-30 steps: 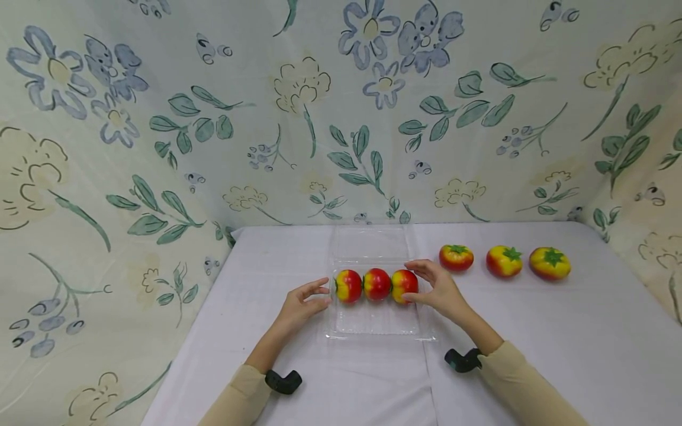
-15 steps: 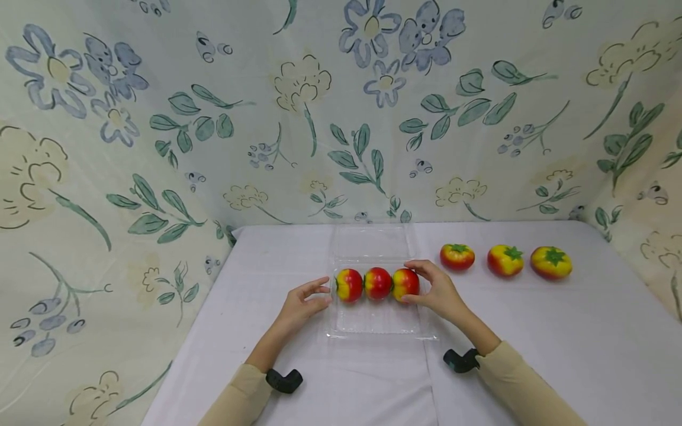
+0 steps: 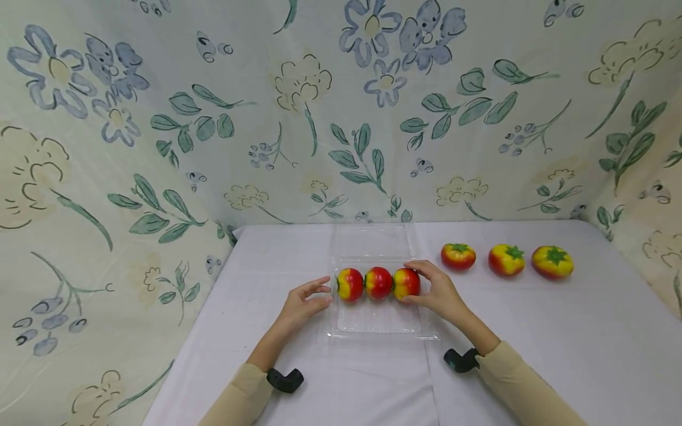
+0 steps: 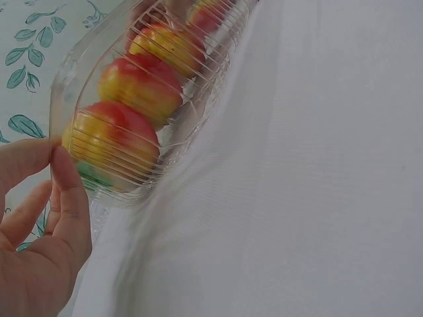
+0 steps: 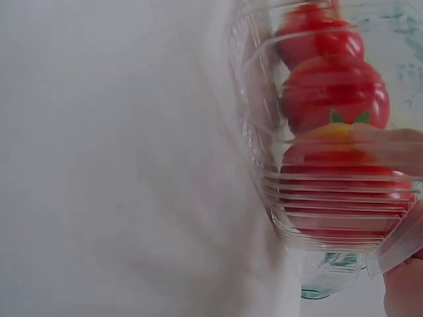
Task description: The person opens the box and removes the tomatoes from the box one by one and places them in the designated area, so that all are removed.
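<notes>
Three red-and-yellow tomatoes, apparently artificial, lie in a row in an unlidded clear plastic container (image 3: pixel 378 322): the left tomato (image 3: pixel 350 285), the middle tomato (image 3: pixel 379 282) and the right tomato (image 3: pixel 407 283). My left hand (image 3: pixel 302 302) pinches the container's left rim between thumb and fingers, close beside the left tomato (image 4: pixel 115 135). At the opposite end, my right hand (image 3: pixel 441 291) grips the right tomato, fingers on its far side and thumb on its near side. Seen from the right wrist, that tomato (image 5: pixel 344 188) sits behind the ribbed clear wall, a finger reaching over it.
The container's clear lid (image 3: pixel 373 241) lies folded back toward the flowered cloth backdrop (image 3: pixel 298 195). To the right on the white tablecloth (image 3: pixel 506 331) stand three more tomatoes: one nearest the container (image 3: pixel 458 256), another beside it (image 3: pixel 506 260) and a third (image 3: pixel 552 262).
</notes>
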A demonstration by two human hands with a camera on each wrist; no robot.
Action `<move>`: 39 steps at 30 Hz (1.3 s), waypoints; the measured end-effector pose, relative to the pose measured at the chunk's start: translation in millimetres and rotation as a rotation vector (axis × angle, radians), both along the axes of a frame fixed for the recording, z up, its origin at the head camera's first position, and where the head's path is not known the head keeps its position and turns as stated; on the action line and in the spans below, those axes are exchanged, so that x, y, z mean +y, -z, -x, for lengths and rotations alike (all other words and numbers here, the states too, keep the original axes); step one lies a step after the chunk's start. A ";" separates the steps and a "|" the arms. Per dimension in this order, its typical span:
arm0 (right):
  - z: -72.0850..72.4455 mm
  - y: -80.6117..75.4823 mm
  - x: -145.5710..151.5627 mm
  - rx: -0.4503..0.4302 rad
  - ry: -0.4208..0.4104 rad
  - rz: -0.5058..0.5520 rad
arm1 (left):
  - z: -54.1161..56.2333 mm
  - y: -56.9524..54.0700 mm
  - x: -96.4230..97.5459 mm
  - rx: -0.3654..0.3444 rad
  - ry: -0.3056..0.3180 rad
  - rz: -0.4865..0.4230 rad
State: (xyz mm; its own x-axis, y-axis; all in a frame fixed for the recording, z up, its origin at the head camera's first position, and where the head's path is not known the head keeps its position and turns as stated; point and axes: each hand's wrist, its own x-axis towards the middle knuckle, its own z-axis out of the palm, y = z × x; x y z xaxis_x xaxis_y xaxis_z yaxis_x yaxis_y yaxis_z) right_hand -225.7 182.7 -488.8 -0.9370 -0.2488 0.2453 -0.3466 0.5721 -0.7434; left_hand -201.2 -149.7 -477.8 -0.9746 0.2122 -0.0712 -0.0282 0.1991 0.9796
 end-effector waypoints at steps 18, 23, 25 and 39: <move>-0.6 2.7 4.7 0.062 -0.062 -0.016 | 15.9 32.6 -5.3 -0.005 -0.013 -0.033; -2.6 3.5 3.9 0.132 -0.091 0.002 | 16.0 33.1 -5.7 -0.007 -0.012 -0.024; -3.2 3.6 3.6 0.157 -0.097 0.008 | 16.3 33.9 -5.7 -0.004 -0.012 -0.021; -2.5 1.7 5.7 0.159 -0.096 0.010 | 16.0 33.6 -5.4 0.000 -0.013 -0.034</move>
State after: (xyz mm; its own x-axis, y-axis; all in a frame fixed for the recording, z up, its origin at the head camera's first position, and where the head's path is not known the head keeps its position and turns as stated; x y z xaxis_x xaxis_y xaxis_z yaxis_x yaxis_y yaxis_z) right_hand -223.2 188.3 -490.5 -0.8581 -0.3323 0.3915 -0.5130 0.5231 -0.6806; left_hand -217.2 -155.0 -511.4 -0.9772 0.2022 -0.0643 -0.0306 0.1656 0.9857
